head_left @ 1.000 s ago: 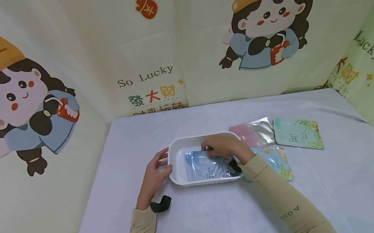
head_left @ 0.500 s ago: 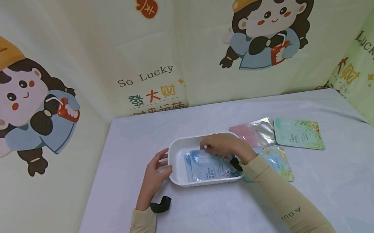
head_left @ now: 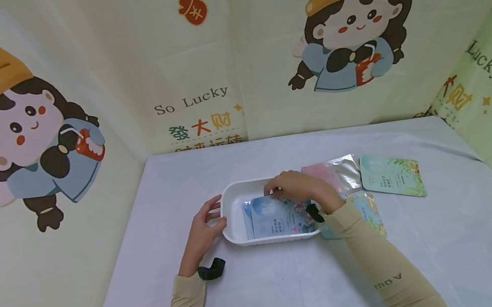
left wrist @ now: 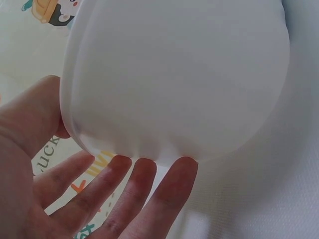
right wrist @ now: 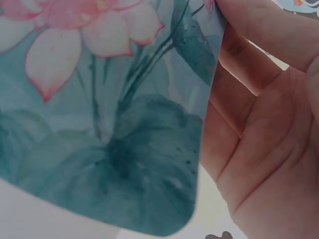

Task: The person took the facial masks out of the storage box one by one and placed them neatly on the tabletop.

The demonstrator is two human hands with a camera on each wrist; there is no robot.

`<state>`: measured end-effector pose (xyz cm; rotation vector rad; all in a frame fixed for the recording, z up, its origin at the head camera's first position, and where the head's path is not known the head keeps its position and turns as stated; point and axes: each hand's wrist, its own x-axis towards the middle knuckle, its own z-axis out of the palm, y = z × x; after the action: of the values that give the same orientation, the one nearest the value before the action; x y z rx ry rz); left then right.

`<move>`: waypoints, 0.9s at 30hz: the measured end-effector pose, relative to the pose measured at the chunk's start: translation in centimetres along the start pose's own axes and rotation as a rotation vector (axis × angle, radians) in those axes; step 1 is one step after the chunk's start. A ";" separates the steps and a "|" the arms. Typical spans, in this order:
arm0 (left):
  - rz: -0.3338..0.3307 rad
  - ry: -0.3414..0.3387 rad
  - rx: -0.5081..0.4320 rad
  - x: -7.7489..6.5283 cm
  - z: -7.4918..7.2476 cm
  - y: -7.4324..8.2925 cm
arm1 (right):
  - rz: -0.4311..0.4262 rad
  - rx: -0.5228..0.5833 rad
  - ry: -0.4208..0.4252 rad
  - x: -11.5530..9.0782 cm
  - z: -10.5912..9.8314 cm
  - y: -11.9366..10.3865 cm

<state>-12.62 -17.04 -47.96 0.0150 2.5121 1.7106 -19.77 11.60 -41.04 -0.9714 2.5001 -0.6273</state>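
A white tray [head_left: 235,225] holds blue sheet mask packets, one overlapping another. My right hand [head_left: 297,186] reaches over the tray's right part and pinches the upper packet [head_left: 268,217] by its far edge. In the right wrist view this packet [right wrist: 114,139] shows a pink lotus print and hangs tilted, with my thumb [right wrist: 269,25] at its edge. The lower packet [head_left: 248,221] shows only as a strip on the left. My left hand [head_left: 203,232] rests against the tray's left end. Its fingertips [left wrist: 183,167] press the outer wall in the left wrist view.
Right of the tray lie a pink and silver packet [head_left: 337,174], a green packet [head_left: 392,176] and a blue packet with yellow flowers [head_left: 368,213], partly behind the right forearm. A white cloth covers the table [head_left: 280,291]. Printed curtains [head_left: 264,70] stand behind it.
The upper blue packet has shifted slightly right, baring a strip of the one below. My right hand has risen a little with its edge. The left hand and tray have stayed put.
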 end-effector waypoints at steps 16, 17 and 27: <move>0.005 0.002 -0.010 -0.2 0.1 -0.2 | -0.037 0.008 0.066 -2.1 -1.5 -0.1; 0.005 0.003 -0.008 -0.2 0.1 -0.2 | -0.045 0.000 0.071 -2.2 -1.7 -0.1; 0.018 0.009 0.003 -0.3 0.5 -0.4 | -0.052 0.011 0.156 -4.3 -3.5 0.0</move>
<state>-12.29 -16.73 -48.47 0.0304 2.5282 1.7175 -18.57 15.54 -37.37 -1.0224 2.6105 -0.7592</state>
